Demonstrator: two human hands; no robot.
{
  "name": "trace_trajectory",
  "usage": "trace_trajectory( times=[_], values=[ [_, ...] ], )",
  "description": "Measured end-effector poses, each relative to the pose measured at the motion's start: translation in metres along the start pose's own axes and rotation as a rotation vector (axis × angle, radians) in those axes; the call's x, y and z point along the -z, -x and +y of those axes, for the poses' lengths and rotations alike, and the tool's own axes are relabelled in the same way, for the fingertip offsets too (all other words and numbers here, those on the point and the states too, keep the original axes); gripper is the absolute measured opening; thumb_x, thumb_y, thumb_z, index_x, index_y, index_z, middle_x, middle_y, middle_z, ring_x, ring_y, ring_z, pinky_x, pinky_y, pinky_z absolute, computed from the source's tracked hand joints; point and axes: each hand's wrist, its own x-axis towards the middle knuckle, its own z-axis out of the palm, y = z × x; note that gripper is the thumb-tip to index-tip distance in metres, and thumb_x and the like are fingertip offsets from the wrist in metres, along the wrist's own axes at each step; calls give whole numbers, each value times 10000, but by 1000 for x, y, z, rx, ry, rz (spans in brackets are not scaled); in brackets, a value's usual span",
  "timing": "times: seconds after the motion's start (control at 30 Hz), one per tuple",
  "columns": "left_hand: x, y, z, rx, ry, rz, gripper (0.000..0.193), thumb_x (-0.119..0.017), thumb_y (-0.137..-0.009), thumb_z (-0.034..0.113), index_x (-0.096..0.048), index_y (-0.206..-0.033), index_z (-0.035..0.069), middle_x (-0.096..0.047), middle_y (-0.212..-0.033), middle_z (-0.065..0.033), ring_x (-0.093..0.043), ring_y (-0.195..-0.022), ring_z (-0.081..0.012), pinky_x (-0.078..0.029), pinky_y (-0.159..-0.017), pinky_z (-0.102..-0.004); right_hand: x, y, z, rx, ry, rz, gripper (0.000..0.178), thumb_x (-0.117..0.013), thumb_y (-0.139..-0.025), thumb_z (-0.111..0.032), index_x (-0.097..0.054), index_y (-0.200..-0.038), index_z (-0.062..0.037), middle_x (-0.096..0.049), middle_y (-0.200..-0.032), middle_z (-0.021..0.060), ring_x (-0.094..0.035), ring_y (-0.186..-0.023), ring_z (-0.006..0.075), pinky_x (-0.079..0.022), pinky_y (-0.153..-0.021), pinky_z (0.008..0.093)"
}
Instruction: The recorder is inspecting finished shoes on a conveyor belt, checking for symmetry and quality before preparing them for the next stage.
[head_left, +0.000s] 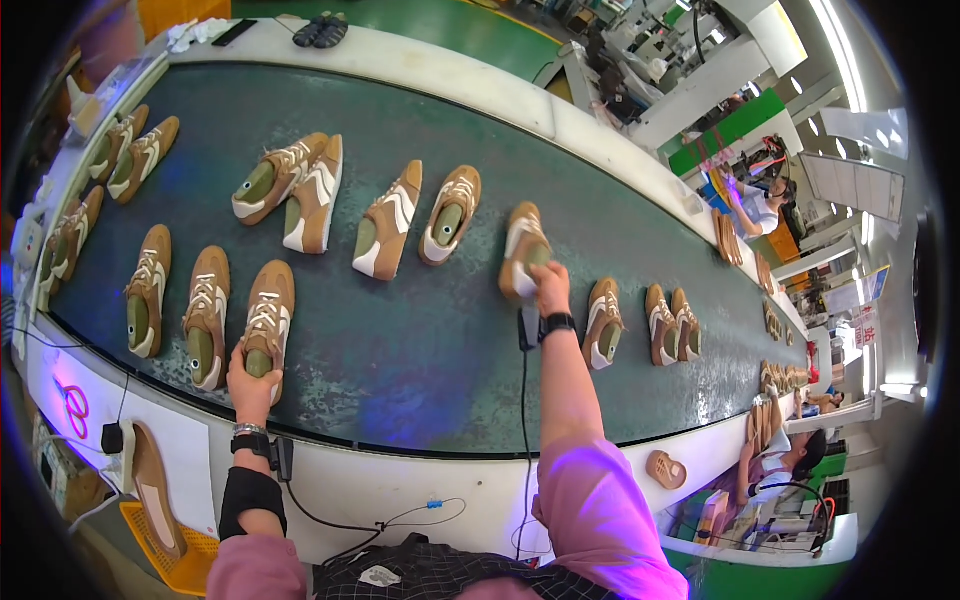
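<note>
My left hand (252, 384) is closed on the heel end of a brown sneaker (268, 308) with white side stripes and laces, near the belt's front edge. Farther right, my right hand (549, 287) grips another brown sneaker (523, 238) by its heel; this one looks slightly blurred, and I cannot tell whether it touches the belt. Just left of my left hand stands a matching laced sneaker (207, 310) with a green insert in its opening. One more sneaker (604, 322) lies to the right of my right hand.
The dark green conveyor belt (400, 340) carries several more sneakers (388, 222). Pale ledges (520, 100) run along both sides. Cables hang from my wrist straps. A yellow basket (165, 555) stands at lower left, a tan shoe part (665, 469) on the near ledge. Other people work at far right.
</note>
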Motion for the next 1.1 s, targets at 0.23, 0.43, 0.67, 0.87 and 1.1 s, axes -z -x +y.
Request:
trace_trajectory(
  times=[0.23,0.43,0.67,0.87,1.1],
  values=[
    [-5,2,12,67,171,-67,764,-685,-570,28,-414,-1281,-34,-563,-1135,-146,-563,-1017,-247,-426,-896,-319,-13,-30,3,256,721,193,462,-660,-666,-174,-543,-1079,-2,-582,-1046,169,-516,-1021,312,-416,-890,395],
    [-5,2,4,47,202,-64,758,-688,-586,32,-404,-1287,-31,-550,-1151,-140,-550,-1027,-238,-425,-899,-317,93,12,-23,178,1390,732,697,-692,-601,-277,-443,-1186,9,-425,-1271,154,-313,-1253,358,-288,-1007,463],
    [-21,-2,6,93,218,-108,776,-670,-601,-6,-377,-1320,-8,-508,-1216,-123,-520,-1070,-228,-412,-926,-307,250,-3,28,-349,530,322,527,-793,-588,-184,-556,-991,58,-632,-885,137,-608,-723,242,-487,-677,334],
    [-8,1,3,115,190,-91,766,-671,-607,-6,-379,-1315,-10,-508,-1202,-120,-518,-1063,-221,-407,-932,-305,192,-23,31,-217,259,227,461,-753,-648,-112,-533,-1024,39,-619,-889,125,-612,-735,224,-491,-634,356],
    [-4,4,11,97,164,-84,752,-681,-607,7,-390,-1300,-15,-530,-1170,-117,-537,-1026,-219,-419,-914,-306,51,-77,20,76,582,233,551,-724,-666,-154,-518,-1135,49,-608,-1019,182,-610,-878,258,-484,-752,348]
  ],
)
